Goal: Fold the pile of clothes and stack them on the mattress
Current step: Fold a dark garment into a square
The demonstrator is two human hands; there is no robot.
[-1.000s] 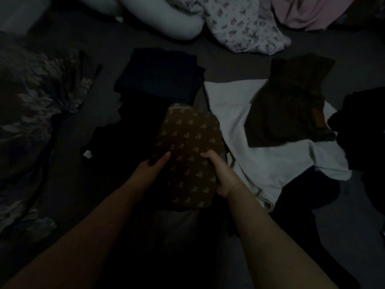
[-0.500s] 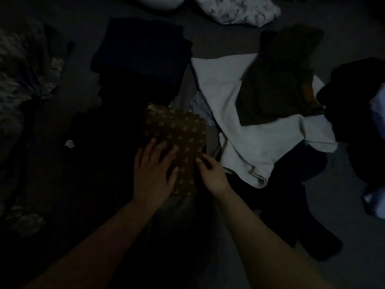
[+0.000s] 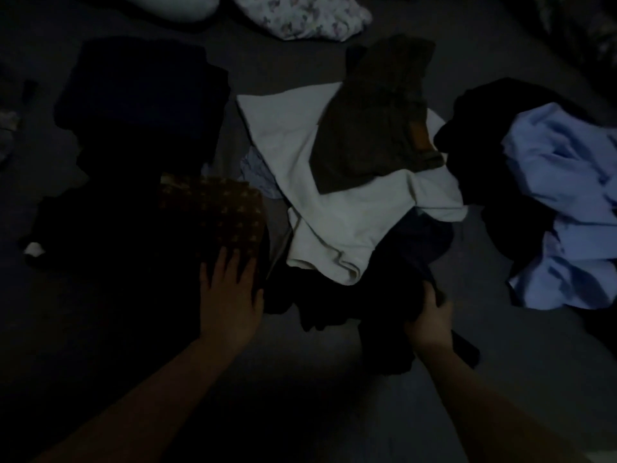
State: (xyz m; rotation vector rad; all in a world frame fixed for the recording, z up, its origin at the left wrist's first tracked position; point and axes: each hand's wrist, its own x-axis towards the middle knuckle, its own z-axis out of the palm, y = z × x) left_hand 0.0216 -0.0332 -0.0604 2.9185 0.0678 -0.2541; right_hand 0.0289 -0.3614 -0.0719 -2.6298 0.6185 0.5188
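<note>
writing: none readable; tan patch (image 3: 419, 138) on olive garment (image 3: 374, 121) | mattress (image 3: 273, 65) dark grey, room dim | left hand (image 3: 230, 295) flat, fingers straight, on folded brown patterned cloth (image 3: 217, 212) | right hand (image 3: 430, 319) grips black garment (image 3: 384, 312) | white garment (image 3: 334, 202) centre, blue shirt (image 3: 567, 202) right

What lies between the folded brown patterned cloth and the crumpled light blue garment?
In the head view, between the brown patterned cloth and the blue garment lie a white garment, olive trousers atop it, and dark clothes.
</note>
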